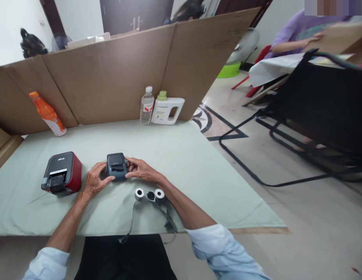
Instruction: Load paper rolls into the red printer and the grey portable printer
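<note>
A pale green cloth covers the surface [181, 163], with tall cardboard panels [111, 74] standing along its far edge. Near the middle, the left hand [95, 182] and right hand [141, 170] clasp a small dark grey printer [116, 166] from either side, fingers closed on its body. A red and black printer [62, 173] sits just left. Two paper rolls [148, 194] lie near the front. An orange bottle [48, 113], a water bottle [146, 105] and a white jug [167, 111] stand by the cardboard. A black folding chair [315, 112] occupies the tiled floor to the right.
</note>
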`<state>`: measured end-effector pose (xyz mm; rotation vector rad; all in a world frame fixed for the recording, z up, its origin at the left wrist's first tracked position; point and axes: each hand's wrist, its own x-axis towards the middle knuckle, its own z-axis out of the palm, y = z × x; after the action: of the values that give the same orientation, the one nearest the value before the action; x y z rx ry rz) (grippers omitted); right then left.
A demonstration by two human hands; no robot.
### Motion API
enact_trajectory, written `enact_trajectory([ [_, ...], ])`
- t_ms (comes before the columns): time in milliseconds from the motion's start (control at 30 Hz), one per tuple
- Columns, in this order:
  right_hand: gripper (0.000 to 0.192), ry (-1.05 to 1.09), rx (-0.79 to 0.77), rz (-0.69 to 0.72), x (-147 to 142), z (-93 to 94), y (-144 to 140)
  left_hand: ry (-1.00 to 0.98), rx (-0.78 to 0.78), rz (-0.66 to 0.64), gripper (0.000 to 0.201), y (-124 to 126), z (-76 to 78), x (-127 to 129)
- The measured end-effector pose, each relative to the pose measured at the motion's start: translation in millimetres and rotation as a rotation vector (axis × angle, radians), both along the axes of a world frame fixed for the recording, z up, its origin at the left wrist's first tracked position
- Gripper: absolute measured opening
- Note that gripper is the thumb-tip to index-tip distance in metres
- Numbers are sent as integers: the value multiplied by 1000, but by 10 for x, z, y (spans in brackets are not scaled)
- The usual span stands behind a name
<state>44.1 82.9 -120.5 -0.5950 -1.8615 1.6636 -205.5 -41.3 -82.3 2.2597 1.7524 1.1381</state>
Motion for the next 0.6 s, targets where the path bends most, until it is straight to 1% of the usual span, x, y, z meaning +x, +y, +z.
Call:
enact_trajectory([
  [133, 99, 3, -12, 8, 1, 8, -1, 0, -22, -8, 48, -5, 49, 11],
  [367, 97, -1, 12, 11, 11, 12, -1, -28, -68, 12, 44, -2, 111, 25],
  [433, 97, -4, 19, 13, 11, 16, -3, -63, -76, -3, 38, 7, 119, 18],
  [500, 97, -3, 26, 17, 10, 20, -6, -129, -94, -1, 27, 29, 111, 5],
  [600, 96, 4, 32, 7, 5, 26, -13, -252, -145, 60, 23, 105, 57, -29],
])
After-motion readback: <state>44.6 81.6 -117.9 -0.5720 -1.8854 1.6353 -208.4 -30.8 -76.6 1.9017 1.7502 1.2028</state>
